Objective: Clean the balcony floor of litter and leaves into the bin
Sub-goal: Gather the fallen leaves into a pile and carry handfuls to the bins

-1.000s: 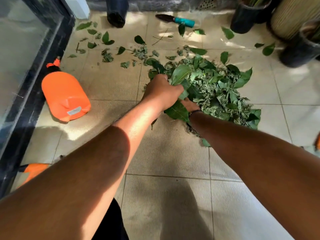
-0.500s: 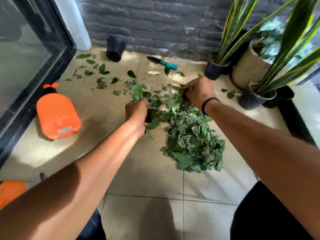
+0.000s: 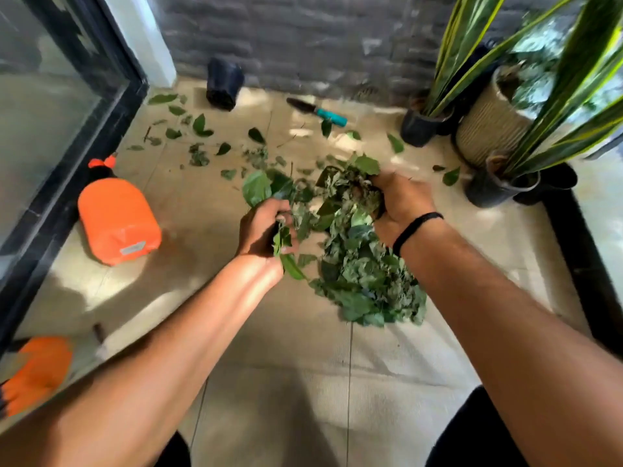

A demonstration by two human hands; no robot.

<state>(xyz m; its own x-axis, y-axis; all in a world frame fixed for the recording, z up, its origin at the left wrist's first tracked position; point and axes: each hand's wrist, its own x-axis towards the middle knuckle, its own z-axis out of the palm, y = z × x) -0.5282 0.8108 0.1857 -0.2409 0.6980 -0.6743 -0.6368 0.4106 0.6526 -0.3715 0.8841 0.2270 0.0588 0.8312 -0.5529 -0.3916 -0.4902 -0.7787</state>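
Hands (image 3: 266, 227) (image 3: 401, 203) have drawn closer, bunching leaves (image 3: 337, 210) between them.

hands (image 3: 332, 217) closer together, leaves (image 3: 340, 214) bunched between

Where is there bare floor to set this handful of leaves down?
Bare tile lies nearest you, below the green leaf pile, and between it and the orange plastic sprayer bottle. Scattered leaves crowd the far side, by the teal-handled trowel and black plant pots.

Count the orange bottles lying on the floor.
2: one orange bottle by the glass door, another at the lower left edge, partly cut off.
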